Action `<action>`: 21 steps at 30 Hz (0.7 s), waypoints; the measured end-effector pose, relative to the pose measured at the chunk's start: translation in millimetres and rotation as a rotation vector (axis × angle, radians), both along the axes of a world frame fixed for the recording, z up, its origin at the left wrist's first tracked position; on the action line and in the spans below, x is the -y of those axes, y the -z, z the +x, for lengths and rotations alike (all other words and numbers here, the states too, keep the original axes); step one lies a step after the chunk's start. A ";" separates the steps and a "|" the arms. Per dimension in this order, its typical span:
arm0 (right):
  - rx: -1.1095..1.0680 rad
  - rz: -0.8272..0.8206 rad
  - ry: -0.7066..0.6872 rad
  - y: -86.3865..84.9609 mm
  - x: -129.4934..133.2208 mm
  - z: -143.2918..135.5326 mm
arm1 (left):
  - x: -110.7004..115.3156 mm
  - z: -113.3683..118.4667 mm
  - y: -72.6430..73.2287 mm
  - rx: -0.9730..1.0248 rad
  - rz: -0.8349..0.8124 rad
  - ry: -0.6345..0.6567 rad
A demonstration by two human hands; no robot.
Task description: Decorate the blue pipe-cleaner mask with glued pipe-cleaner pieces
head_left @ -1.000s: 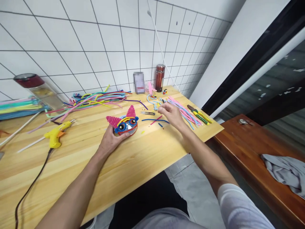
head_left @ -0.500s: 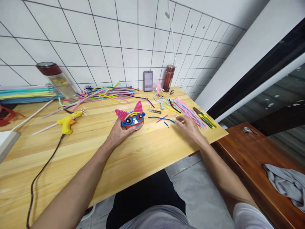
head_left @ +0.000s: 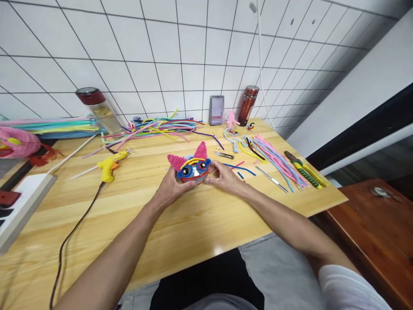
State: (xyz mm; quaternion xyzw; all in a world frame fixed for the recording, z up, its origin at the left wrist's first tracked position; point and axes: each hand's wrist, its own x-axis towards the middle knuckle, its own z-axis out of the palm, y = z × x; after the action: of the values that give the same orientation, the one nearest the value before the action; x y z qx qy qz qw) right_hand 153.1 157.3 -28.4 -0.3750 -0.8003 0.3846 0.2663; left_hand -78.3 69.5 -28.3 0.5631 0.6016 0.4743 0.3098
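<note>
A pipe-cleaner animal head (head_left: 193,169) with pink pointed ears, blue-ringed eyes and a red outline is held just over the near middle of the wooden table. My left hand (head_left: 172,186) grips its left side, thumb along the lower edge. On the other side, my right hand (head_left: 222,177) has its fingers and thumb closed on the right edge; the fingertips are partly hidden. Right of my right hand lie blue pipe-cleaner pieces (head_left: 244,169) and a silver pen-like tool (head_left: 272,179). Small thread snips (head_left: 223,154) rest behind it.
A yellow glue gun (head_left: 110,166) with a trailing cord lies left. Bundled pipe cleaners (head_left: 280,161) and pliers (head_left: 305,170) are at the right. Along the wall stand a glass bottle (head_left: 101,111), a phone (head_left: 217,110) and a red flask (head_left: 248,105). A power strip (head_left: 29,202) sits far left.
My right hand has moved left from beside the loose pipe cleaners onto the animal head. The silver tool it covered now shows. The view has turned left.
</note>
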 end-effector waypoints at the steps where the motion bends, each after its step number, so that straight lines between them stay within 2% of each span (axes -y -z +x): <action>1: -0.007 0.020 0.005 3.4 1.6 -0.3 | 0.1 0.1 0.4 -0.003 -0.005 -0.001; 5: -0.035 0.107 -0.010 13.7 3.7 -1.2 | 0.5 -0.5 1.6 0.007 -0.013 0.014; 10: -0.058 0.128 -0.024 20.2 5.0 -1.1 | 0.6 -4.7 6.2 -0.022 -0.033 -0.019; 16: -0.076 0.119 -0.027 13.7 9.4 1.2 | 1.0 -3.6 3.1 -0.018 -0.051 -0.045; 21: -0.148 0.094 0.066 6.0 9.4 5.7 | -1.1 2.0 -3.4 0.070 -0.001 0.048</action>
State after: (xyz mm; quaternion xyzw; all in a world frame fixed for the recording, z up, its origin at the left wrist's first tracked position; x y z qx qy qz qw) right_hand 158.8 147.9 -34.4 -0.3591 -0.7828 0.3643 0.3544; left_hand -76.3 70.6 -24.9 0.5601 0.5771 0.4859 0.3423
